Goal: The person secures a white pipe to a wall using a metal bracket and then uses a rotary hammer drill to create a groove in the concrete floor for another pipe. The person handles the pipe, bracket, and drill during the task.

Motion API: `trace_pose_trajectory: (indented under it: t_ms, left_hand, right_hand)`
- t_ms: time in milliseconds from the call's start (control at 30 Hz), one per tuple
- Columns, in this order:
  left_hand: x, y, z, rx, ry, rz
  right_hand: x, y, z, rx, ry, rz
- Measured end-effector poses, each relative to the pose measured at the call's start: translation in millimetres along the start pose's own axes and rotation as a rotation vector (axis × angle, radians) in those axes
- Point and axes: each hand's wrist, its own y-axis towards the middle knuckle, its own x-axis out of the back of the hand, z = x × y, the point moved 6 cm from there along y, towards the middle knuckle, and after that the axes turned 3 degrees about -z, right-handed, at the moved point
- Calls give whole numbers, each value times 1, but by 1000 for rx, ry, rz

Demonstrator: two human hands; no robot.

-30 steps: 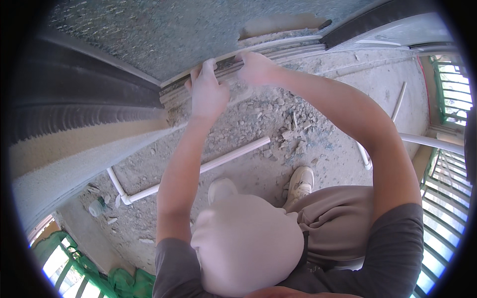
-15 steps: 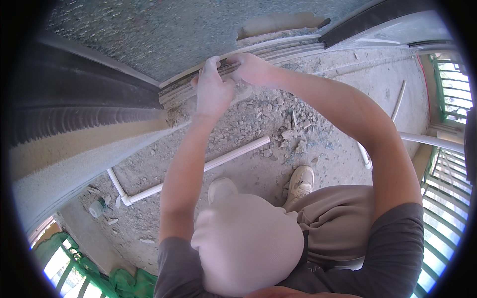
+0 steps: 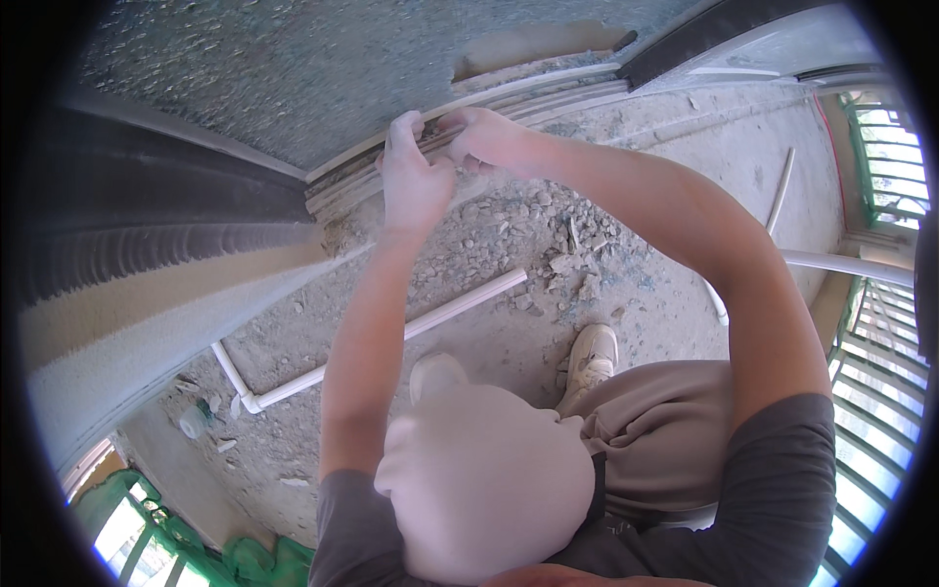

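My left hand (image 3: pixel 415 174) is raised to the grooved frame track (image 3: pixel 562 96) at the foot of a doorway-like opening, fingers curled over its edge. Close beside it, my right hand (image 3: pixel 489 140) bends its fingers down onto the same track, nearly touching the left. Both look closed and whitish with dust. Whatever lies between the fingertips is hidden. Beyond the track spreads a blue-grey, glittering speckled surface (image 3: pixel 264 83) that resembles crazed glass, with a smooth beige patch (image 3: pixel 538 49) near the track.
Rubble (image 3: pixel 509 215) covers the floor below my hands. An elbowed white pipe (image 3: pixel 460 305) lies in front of my shoes (image 3: pixel 592 357). Dark frame posts (image 3: pixel 166 176) flank the opening. Barred windows with green netting (image 3: pixel 259 560) stand at the sides.
The view has shifted slightly. My left hand's fingers have bent a little and its gap to my right hand has altered slightly; both hands stay at the track.
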Motion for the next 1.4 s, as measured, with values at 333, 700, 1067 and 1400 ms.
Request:
trace_pose_trajectory:
  t_ms: [333,700,1067,1400]
  left_hand:
    - [3,0,-13,-9,244,-23]
    - [4,2,-3,19,8,-74]
    - [8,-4,-1,3,-188,-107]
    - [21,-18,-7,-40,282,-118]
  right_hand:
    - [-2,9,0,27,-144,-5]
    - [-1,2,-4,-39,3,47]
    - [-1,-5,-2,-24,139,101]
    - [20,-5,-1,298,-367,-209]
